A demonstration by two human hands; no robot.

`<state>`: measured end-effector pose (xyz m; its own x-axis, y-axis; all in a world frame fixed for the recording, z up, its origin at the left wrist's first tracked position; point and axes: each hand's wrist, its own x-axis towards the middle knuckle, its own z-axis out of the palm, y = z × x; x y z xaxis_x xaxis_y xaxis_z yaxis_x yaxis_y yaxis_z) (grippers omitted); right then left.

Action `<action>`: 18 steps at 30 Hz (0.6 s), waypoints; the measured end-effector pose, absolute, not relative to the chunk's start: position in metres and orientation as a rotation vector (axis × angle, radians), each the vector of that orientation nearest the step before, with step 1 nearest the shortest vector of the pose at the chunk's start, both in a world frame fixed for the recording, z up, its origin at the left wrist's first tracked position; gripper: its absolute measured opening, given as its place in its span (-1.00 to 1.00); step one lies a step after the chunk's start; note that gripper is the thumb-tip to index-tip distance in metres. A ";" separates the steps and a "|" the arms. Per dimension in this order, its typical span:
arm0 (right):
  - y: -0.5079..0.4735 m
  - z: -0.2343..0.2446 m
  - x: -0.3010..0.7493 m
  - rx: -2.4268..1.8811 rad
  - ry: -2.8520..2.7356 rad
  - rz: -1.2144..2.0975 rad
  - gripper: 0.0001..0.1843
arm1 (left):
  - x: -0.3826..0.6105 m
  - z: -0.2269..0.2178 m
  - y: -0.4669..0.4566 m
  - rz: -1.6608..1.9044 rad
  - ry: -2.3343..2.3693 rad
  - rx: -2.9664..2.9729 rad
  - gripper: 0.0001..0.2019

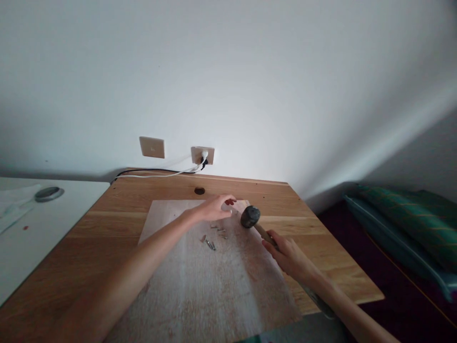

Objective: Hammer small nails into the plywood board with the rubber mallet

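My right hand (285,252) is wrapped round the wooden handle of a rubber mallet (250,216). Its dark, rounded head hovers just right of my left hand (217,208), near the far right part of a whitish, worn board or sheet (185,295). The fingers of my left hand are curved, with a gap between them and the thumb; I see nothing held there. Nearer to me, several small metal pieces (210,245) lie loose on the whitish surface. They are too small to name surely.
The wooden table (332,267) has a round cable hole (199,191) near its back edge. Cables run from a wall socket (203,156). At left, a white table (21,247) bears a grey ring-shaped object (48,194). Green cushions (403,228) lie at right.
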<state>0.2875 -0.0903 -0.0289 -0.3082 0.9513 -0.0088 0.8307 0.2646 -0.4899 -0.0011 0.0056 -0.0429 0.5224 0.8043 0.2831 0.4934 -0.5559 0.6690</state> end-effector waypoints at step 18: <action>-0.100 -0.053 0.295 -1.695 -2.182 0.647 -0.68 | -0.008 -0.043 -0.014 0.832 1.085 2.376 -0.72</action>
